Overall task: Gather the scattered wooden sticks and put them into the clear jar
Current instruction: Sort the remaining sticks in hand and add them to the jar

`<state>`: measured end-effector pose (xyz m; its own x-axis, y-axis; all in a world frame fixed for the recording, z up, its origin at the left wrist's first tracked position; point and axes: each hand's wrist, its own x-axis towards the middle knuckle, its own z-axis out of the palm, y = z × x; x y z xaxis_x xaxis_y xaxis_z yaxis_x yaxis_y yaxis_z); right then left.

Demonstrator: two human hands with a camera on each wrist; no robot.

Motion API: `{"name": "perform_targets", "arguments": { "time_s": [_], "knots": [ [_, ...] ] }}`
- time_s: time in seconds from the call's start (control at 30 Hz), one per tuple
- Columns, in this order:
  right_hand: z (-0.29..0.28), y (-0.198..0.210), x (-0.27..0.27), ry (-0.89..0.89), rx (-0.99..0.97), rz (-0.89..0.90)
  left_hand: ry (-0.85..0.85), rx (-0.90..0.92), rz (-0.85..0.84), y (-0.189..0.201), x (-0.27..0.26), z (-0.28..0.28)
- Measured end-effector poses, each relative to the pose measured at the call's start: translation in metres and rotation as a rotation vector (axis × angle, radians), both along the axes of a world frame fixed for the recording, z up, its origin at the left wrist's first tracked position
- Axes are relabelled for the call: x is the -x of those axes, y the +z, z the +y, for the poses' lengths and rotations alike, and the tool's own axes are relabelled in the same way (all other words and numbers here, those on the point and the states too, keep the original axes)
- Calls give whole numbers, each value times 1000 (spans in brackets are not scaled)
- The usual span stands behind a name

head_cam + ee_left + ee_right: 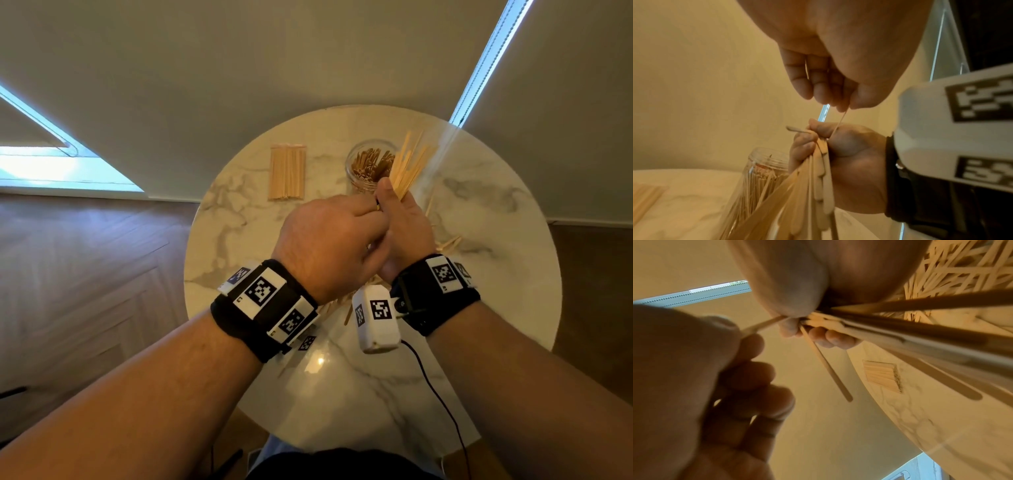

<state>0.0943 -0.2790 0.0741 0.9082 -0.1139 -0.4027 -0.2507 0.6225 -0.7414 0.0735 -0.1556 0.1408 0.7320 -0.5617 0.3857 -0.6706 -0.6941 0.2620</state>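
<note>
Over the round marble table (pixel 239 219), my right hand (pixel 399 214) grips a fanned bundle of flat wooden sticks (pixel 409 164) beside the clear jar (pixel 368 164), which holds many sticks. My left hand (pixel 342 236) meets it from the left. In the left wrist view the left hand (pixel 846 105) pinches one thin stick (pixel 839 121) whose other end is tucked in the right hand (pixel 840 154), above the bundle (pixel 818 186) and the jar (pixel 760 175). The right wrist view shows the same thin stick (pixel 760 326) between the two hands. Scattered sticks (pixel 953 266) lie on the table below.
A neat rectangular stack of sticks (pixel 287 173) lies left of the jar, also seen as the stack (pixel 881 376). Loose sticks (pixel 448 241) lie right of my hands and more loose sticks (pixel 334 305) show under my wrists. A black cable (pixel 435 387) hangs from the right wrist camera.
</note>
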Motion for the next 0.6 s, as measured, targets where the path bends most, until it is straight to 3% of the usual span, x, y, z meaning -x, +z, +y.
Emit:
{"name": "perform_targets", "arguments": {
  "time_s": [0.13, 0.27, 0.37, 0.43, 0.5, 0.57, 0.6],
  "knots": [
    [-7, 1, -12, -154, -5, 22, 5, 34, -55, -1, 3, 11],
    [-18, -2, -28, -286, -103, 62, 48, 185, -70, 4, 12, 31],
    [-24, -3, -34, -345, -195, 107, 231, 373, 20, 3, 21, 59],
    [-25, -5, -38, -341, -253, 93, 536, 651, 226, -6, 21, 69],
    [-18, -7, -39, -306, -300, 60, 775, 1036, 546, -20, 15, 70],
    [-8, -4, -39, -254, -284, 31, 821, 1370, 861, -29, 5, 65],
    [-4, -3, -38, -218, -251, 2, 803, 1454, 959, -31, 1, 60]
  ]
}}
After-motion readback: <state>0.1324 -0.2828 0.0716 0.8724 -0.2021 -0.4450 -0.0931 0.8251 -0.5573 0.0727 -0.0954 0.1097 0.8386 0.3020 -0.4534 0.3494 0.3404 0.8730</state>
